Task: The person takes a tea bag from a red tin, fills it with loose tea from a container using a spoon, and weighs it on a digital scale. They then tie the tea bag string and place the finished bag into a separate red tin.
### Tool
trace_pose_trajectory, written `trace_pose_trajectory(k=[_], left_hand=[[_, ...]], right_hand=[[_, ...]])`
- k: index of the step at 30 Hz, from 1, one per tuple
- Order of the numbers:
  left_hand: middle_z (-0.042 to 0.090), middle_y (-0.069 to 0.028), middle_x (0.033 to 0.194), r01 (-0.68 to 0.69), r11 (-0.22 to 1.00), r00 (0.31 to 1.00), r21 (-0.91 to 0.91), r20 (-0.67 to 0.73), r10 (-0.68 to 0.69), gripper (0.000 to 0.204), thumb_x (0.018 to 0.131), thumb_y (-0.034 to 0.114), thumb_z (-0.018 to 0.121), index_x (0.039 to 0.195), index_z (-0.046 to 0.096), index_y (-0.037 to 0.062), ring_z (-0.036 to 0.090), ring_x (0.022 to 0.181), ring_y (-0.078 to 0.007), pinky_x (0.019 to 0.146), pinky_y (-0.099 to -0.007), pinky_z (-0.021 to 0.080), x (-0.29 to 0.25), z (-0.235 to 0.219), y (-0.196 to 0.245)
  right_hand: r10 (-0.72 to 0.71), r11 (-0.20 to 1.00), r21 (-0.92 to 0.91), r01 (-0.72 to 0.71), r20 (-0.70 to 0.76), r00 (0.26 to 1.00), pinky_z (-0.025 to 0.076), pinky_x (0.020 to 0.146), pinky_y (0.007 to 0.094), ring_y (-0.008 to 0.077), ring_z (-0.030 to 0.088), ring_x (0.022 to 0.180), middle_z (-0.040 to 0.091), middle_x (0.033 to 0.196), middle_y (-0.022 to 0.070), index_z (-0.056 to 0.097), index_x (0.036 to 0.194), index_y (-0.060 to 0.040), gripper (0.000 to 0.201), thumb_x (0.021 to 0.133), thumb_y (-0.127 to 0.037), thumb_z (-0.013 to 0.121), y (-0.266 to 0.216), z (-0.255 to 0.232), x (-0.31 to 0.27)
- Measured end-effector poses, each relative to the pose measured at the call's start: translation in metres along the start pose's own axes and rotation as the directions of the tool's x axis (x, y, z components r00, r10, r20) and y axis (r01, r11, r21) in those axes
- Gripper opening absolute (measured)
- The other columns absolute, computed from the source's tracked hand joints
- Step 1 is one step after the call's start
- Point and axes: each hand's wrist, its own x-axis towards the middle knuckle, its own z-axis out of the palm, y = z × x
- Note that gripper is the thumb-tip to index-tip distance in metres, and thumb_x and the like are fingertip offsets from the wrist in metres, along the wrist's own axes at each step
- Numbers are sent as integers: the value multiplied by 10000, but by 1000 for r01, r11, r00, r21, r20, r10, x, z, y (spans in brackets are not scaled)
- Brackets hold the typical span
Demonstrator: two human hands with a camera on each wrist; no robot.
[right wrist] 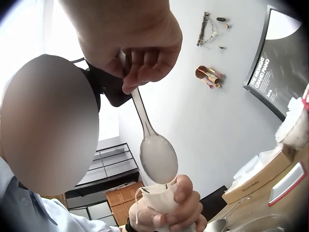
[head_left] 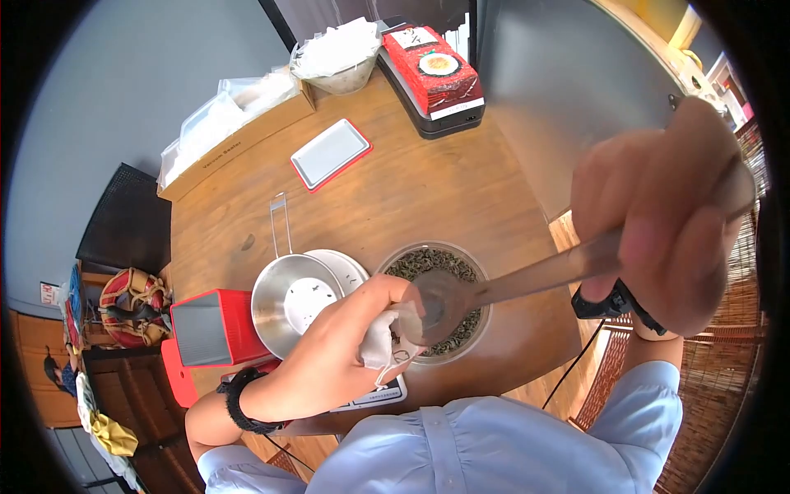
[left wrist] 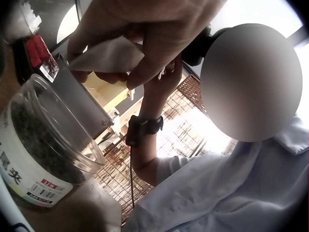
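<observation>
My left hand (head_left: pixel 325 350) grips a small white drawstring tea bag (head_left: pixel 380 344) by its mouth, its string hanging loose. Over that mouth lies the bowl of a translucent plastic spoon (right wrist: pixel 158 157), tipped downward. My right hand (head_left: pixel 662 218), raised high, pinches the spoon's handle end. In the right wrist view a few dark bits show at the bag's opening. Beneath both hands stands a clear, labelled plastic jar (left wrist: pixel 31 166) holding dried green tea leaves (head_left: pixel 424 263). The spoon's bowl overlaps the jar in the head view.
Left of the jar are a steel pan (head_left: pixel 267 300) with a wire handle, a white round plate (head_left: pixel 350 267) and a red box (head_left: pixel 239 325). Farther back lie a red-rimmed tray (head_left: pixel 333 154), a cardboard box (head_left: pixel 247 154), a bowl of white bags (head_left: pixel 341 81) and a red package (head_left: pixel 428 70) on a black machine.
</observation>
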Motion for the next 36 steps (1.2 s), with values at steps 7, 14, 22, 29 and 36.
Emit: trace_pose_trajectory(k=[7, 14, 22, 29, 36], left_hand=[[560, -95, 1113, 13, 999, 999, -52, 42, -10, 571, 647, -72, 706, 1151, 473, 59, 572, 1004, -299, 839, -359, 470, -2, -1, -2], [569, -102, 1099, -51, 999, 999, 2, 1, 51, 567, 642, -85, 701, 1142, 476, 56, 579, 997, -300, 835, -358, 474, -1, -3, 0], [555, -76, 1024, -11, 999, 999, -42, 31, 12, 468, 709, -48, 710, 1107, 484, 50, 560, 931, -211, 827, -322, 462, 0, -2, -3], [559, -122, 1129, -18, 1000, 999, -3, 42, 18, 617, 606, -95, 700, 1156, 464, 53, 570, 1039, -317, 863, -381, 467, -3, -2, -4], [555, -129, 1127, -36, 998, 998, 49, 59, 33, 619, 608, -72, 710, 1162, 464, 51, 565, 1045, -328, 879, -381, 468, -4, -3, 1]], right_hand=[[-11, 996, 88, 10, 4, 1000, 370, 417, 195, 73, 483, 416, 559, 582, -11, 442, 893, -121, 284, 1002, -382, 415, 6, -9, -3], [21, 981, 194, -28, 36, 999, 372, 390, 180, 76, 509, 398, 524, 563, -15, 442, 876, -94, 295, 1009, -355, 406, 1, -3, 0], [68, 983, 178, -44, -130, 989, 374, 374, 198, 88, 479, 361, 486, 580, 26, 429, 806, -45, 305, 999, -280, 445, 13, 13, 2], [99, 986, 138, -94, -31, 995, 378, 377, 196, 89, 489, 374, 486, 633, 21, 434, 805, -54, 327, 994, -318, 467, 10, 12, 0], [104, 992, 78, -100, -51, 993, 386, 363, 191, 87, 526, 406, 547, 592, 29, 434, 864, -38, 335, 979, -345, 503, 0, 17, -4]])
